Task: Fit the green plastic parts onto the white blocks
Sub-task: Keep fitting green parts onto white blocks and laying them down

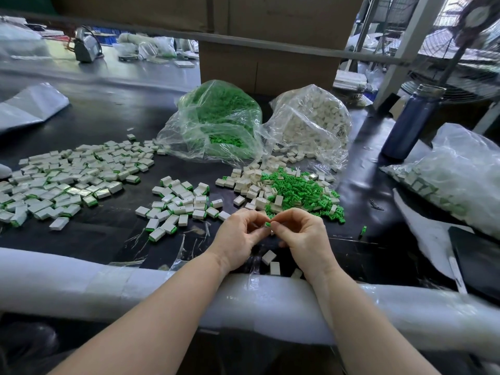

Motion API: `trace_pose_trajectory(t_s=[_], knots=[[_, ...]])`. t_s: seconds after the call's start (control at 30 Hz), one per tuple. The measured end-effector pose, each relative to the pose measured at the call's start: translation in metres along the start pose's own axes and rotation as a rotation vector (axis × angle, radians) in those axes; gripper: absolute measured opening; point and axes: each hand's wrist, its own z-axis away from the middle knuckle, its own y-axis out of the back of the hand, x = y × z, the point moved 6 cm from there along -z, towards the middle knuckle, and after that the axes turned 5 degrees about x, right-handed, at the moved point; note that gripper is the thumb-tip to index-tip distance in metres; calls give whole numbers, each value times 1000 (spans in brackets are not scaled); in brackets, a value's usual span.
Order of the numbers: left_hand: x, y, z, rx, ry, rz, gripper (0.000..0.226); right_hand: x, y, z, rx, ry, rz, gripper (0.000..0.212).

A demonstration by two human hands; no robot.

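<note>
My left hand (238,234) and right hand (303,234) meet above the table's padded edge (108,282), fingertips curled and pinching one green part (268,224) against a white block mostly hidden between them. Beyond lie loose green parts (300,193) and white blocks (251,182); farther back, fitted blocks (70,174) spread left, and two clear supply bags (216,120) stand behind.

We can read no text, label, brand or number anywhere here. The cardboard box (267,60) at the far side of the bench (108,109) shows only plain brown faces, and the blue bottle (408,123) on the right carries no legible marking. The clear bags bear no print we can make out.
</note>
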Motion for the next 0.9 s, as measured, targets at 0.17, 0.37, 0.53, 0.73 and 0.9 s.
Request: trace_pose_trajectory(t_s=[0.17, 0.37, 0.53, 0.73, 0.9], knots=[[0, 0, 0, 16, -9, -39, 12, 1, -1, -2, 5, 40, 181, 17], [3, 1, 0, 28, -43, -49, 15, 4, -6, -2, -17, 33, 260, 23], [6, 3, 1, 56, -54, -70, 16, 4, -6, -2, -30, 10, 238, 12], [-1, 17, 3, 215, 36, -150, 21, 5, 13, -4, 176, -16, 291, 8], [-7, 27, 2, 339, 63, -294, 27, 7, 15, -4, 195, -65, 356, 8]])
